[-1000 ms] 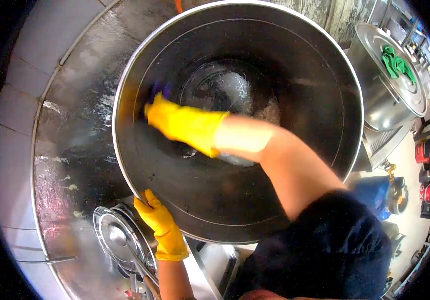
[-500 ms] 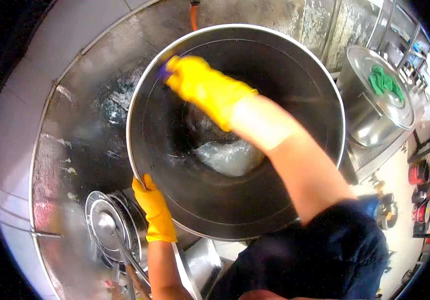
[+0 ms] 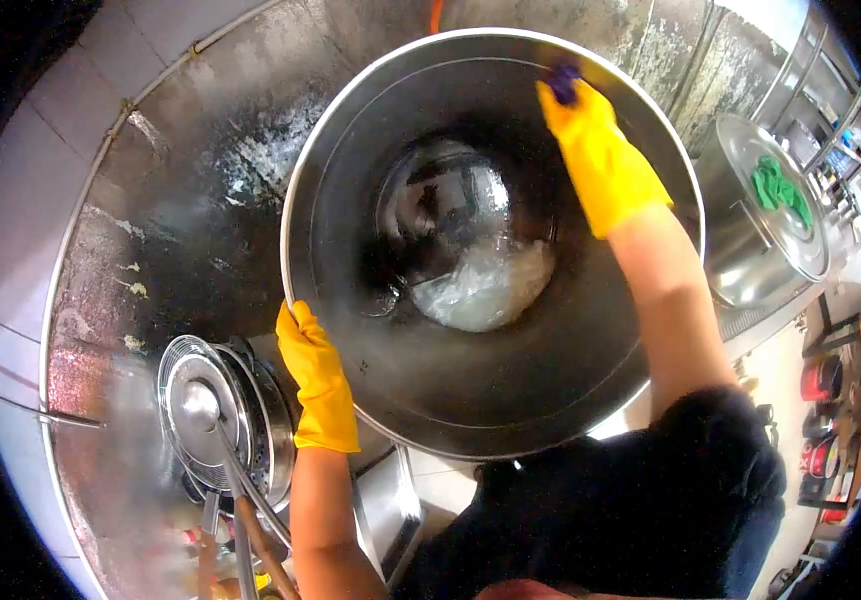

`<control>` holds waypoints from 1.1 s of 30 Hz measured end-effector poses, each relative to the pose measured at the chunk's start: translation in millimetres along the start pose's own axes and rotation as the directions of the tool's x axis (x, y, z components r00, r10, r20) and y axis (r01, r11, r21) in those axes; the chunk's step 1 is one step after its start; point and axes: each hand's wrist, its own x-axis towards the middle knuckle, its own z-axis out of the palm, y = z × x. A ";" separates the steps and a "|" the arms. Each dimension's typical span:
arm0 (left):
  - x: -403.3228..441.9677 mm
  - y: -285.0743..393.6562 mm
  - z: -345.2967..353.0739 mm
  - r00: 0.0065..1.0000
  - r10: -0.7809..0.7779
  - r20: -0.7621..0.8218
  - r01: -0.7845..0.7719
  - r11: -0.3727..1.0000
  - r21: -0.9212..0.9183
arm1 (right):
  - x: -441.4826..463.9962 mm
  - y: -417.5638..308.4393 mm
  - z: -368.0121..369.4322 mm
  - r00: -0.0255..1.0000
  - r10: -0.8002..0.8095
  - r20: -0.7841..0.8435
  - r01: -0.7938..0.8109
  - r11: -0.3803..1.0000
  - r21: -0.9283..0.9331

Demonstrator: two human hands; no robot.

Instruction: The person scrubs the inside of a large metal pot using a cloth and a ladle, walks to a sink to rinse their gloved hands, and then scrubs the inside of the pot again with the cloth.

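Observation:
A large, deep metal pot (image 3: 381,370) stands in front of me, with cloudy, foamy water (image 3: 486,290) pooled at its bottom. My right hand (image 3: 606,160), in a yellow rubber glove, grips a dark purple scrubber (image 3: 562,84) against the inner wall near the far right rim. At the near left side, my left hand (image 3: 317,380), gloved in yellow too, is closed over the pot's rim. The fingertips of that hand are partly hidden behind the rim.
To the left, a ladle (image 3: 201,405) and strainers (image 3: 179,440) rest on a smaller pot. A lidded stockpot (image 3: 741,240) with a green cloth (image 3: 781,190) on top stands at the right. Behind the pot is a stained metal wall (image 3: 591,25).
My right hand has swept the scrubber from the pot's left inner wall across to the far right. My left hand stays on the rim. The view has shifted slightly.

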 end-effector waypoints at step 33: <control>-7.9 13.1 -9.4 0.922 -0.384 -0.055 0.383 0.879 0.286 | -409.2 200.3 209.3 0.427 0.767 0.478 -0.430 0.638 -0.639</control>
